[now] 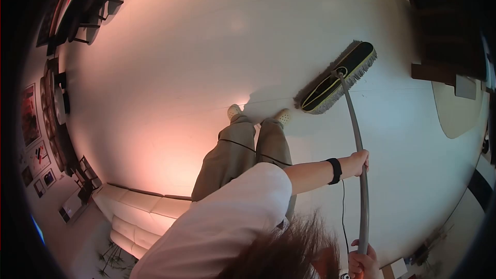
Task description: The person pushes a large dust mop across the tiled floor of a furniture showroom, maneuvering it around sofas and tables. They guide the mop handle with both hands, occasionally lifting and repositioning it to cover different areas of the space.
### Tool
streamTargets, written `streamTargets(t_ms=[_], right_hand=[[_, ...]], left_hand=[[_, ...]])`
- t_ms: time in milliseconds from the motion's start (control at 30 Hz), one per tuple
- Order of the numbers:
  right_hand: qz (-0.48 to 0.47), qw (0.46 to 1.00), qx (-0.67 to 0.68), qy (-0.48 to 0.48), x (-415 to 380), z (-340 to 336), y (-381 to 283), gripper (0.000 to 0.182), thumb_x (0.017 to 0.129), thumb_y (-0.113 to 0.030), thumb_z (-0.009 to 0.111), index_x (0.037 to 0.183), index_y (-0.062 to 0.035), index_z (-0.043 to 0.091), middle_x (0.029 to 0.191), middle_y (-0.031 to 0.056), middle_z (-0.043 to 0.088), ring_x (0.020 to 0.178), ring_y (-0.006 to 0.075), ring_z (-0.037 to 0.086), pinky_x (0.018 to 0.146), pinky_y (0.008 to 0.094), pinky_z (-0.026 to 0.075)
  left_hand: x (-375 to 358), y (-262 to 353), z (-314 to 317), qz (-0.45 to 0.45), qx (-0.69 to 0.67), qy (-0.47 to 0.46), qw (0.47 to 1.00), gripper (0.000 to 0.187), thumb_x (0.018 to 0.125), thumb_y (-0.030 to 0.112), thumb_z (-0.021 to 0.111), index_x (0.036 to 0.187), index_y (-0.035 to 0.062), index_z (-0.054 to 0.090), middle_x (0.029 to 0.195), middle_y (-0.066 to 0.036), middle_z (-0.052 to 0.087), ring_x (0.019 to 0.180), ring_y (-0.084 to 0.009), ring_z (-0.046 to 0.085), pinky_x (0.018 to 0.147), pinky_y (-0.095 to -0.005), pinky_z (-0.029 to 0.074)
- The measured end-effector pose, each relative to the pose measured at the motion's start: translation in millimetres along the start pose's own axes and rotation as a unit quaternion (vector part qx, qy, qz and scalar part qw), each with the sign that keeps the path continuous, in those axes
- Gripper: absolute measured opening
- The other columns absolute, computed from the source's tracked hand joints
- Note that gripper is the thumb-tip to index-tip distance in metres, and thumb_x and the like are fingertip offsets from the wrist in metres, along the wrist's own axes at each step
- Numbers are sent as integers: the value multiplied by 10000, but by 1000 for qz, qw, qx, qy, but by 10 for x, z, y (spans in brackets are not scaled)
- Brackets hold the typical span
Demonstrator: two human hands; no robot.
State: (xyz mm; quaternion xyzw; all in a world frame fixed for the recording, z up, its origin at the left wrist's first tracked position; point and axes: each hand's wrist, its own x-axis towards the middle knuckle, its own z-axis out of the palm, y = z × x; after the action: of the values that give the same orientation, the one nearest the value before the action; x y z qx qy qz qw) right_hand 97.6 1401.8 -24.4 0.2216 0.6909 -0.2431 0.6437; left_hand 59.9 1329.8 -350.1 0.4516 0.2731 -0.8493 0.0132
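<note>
A flat dust mop head, black with yellow-green trim and a grey fringe, lies on the pale floor just right of my feet. Its long grey handle runs from the head back toward me. My left hand, with a black band on the wrist, is closed around the middle of the handle. My right hand grips the handle's upper end at the bottom edge of the view and is partly cut off. I wear a white T-shirt and beige trousers.
A white sofa stands behind me at lower left. Dark wooden furniture fills the upper right, with a beige rug below it. Chairs stand at upper left and pictures hang on the left wall. A thin black cable hangs by my arm.
</note>
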Motion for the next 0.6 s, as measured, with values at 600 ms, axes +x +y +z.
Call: streamTargets(t_ms=[600], right_hand=[[20,910,-236,-341,951,2812,2150,305,728,-30,465,1010,-27,351,614,7,438,516,68,420,471,192,347]], left_hand=[[-3135,2295,-4034,270,-153,6,951,202,652,66,456,505,123,329,433,48,327,357,-60,315,366,-198,300]])
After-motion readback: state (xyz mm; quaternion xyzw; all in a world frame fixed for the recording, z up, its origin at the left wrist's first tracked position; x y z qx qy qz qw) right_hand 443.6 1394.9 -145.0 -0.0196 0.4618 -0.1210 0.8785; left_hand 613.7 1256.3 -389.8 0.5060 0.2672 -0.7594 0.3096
